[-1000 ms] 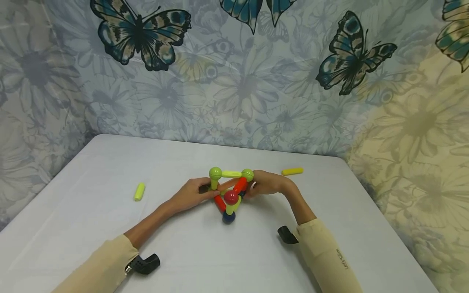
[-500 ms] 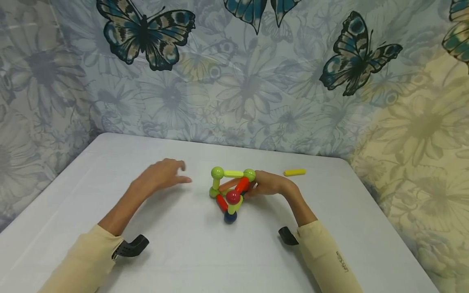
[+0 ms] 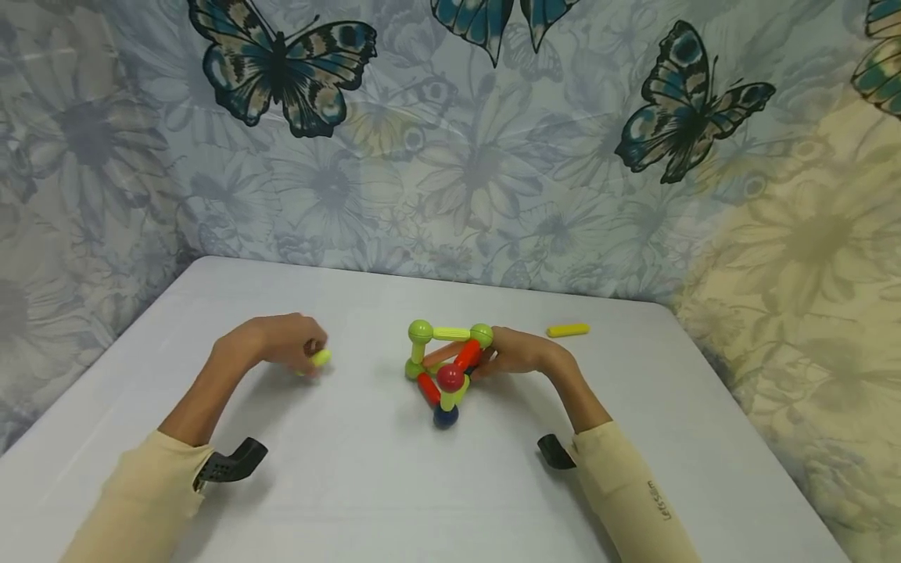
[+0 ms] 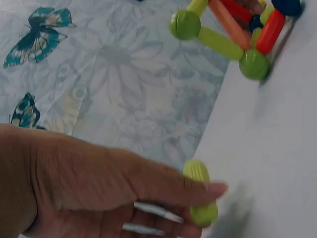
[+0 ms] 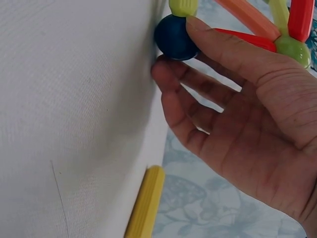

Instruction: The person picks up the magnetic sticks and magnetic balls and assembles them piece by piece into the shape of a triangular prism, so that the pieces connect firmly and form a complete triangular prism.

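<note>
My left hand (image 3: 285, 340) pinches a short yellow-green rod (image 4: 198, 171) between thumb and fingers, left of the table's middle. Near the middle stands a ball-and-stick construction of rods and balls, with a red ball (image 3: 450, 378) toward me and green balls (image 3: 420, 331) at its upper corners. On its right side, my right hand (image 3: 519, 350) holds the construction. The right wrist view has the thumb on a dark blue ball (image 5: 173, 37), fingers curled beneath it. Part of that hand lies behind the red rod (image 3: 468, 355) in the head view.
A loose yellow rod (image 3: 568, 330) lies behind and to the right of my right hand. All of this is on a white table (image 3: 380, 485), its back edge against a butterfly-patterned cloth (image 3: 479, 172). Black devices (image 3: 232, 461) stick out from both sleeves.
My left hand has let go of the construction, moved left and picked up the yellow-green rod from the table. My right hand stays at the construction, which has hardly moved.
</note>
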Demonstrator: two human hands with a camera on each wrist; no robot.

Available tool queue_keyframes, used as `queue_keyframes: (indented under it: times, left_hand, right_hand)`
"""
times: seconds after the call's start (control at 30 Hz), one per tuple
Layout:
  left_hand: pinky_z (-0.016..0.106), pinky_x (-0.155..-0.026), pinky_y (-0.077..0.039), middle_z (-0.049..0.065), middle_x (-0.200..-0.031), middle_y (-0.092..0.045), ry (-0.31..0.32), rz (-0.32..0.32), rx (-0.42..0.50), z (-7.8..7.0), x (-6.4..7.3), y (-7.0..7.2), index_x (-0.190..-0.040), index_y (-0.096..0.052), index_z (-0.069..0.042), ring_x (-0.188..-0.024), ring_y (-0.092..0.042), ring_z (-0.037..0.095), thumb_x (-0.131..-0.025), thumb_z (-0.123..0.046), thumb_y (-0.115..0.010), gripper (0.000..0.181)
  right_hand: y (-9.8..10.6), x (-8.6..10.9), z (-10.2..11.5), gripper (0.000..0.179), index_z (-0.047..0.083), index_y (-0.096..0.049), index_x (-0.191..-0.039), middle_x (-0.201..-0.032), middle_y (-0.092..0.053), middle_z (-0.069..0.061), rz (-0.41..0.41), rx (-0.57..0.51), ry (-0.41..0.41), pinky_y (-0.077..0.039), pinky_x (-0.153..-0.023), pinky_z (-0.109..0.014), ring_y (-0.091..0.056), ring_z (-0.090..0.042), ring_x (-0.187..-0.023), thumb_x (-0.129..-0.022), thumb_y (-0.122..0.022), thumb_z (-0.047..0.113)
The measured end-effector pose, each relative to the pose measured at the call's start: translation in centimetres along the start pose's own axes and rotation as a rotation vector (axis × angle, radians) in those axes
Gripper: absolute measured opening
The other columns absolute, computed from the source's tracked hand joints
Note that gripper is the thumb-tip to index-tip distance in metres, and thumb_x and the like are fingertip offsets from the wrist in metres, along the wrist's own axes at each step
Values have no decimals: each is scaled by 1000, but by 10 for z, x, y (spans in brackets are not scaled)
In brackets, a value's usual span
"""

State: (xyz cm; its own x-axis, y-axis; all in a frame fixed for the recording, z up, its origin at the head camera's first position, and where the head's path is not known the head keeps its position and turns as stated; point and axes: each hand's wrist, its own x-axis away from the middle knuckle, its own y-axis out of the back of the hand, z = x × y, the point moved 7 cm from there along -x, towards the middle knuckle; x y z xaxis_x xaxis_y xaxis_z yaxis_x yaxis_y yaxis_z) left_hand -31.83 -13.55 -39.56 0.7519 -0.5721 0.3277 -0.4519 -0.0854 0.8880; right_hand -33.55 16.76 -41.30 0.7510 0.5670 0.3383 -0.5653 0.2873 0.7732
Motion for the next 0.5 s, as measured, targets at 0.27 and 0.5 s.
queue_keyframes:
  times: [0.27, 0.5]
  left_hand:
    - [37, -90, -50, -9, -93, -76, -669, -707, -301, -115, 12, 30, -103, -78, -21, -92, -67, 12, -79, -20, -93, 29]
    - [38, -92, -50, -9, -96, -80, -733, -974, -481, -135, 10, 17, -100, -77, -19, -102, -70, 15, -78, -11, -93, 28]
  right_hand:
    - [0, -1, 1, 37, 11, -67, -127, -121, -75, -5, 10, 0, 6, -55, -104, -46, -69, -25, -115, -94, -79, 21]
    - [1, 1, -2, 35, 10, -69, -124, -118, -76, -5, 6, -13, -32, -54, -104, -45, -68, -24, -113, -93, -80, 21]
